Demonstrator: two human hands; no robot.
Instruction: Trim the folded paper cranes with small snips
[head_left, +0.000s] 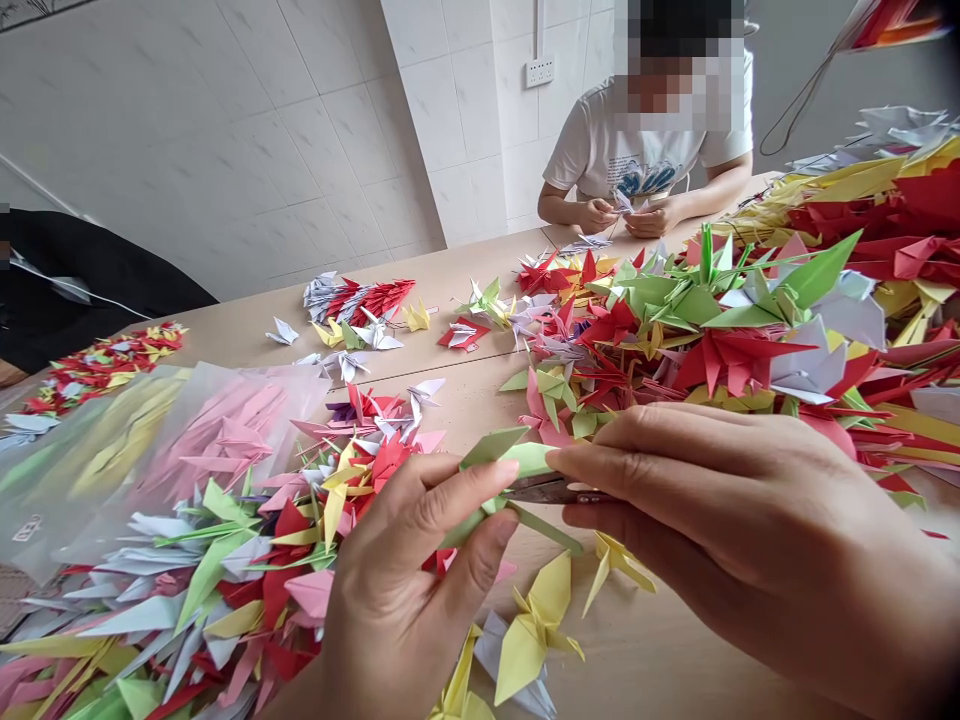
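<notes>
My left hand (427, 560) pinches a light green paper crane (491, 450) between thumb and forefinger, a little above the table. My right hand (697, 520) is closed around a small dark metal tool (551, 490) with a tapered end, mostly hidden by the fingers, so its exact kind is unclear. The tool's tip meets the middle of the crane, and my right fingertips touch one green wing. Below the hands, yellow paper cranes (529, 630) lie on the table beside a pale one that is partly covered.
Heaps of coloured paper cranes (720, 330) spread along the right; another pile (247, 600) fills the near left. Clear plastic bags (217, 430) of folded paper lie at left. Across the table (457, 390), a person (585, 160) in a white shirt holds a pale crane. A dark sleeve (90, 270) shows far left.
</notes>
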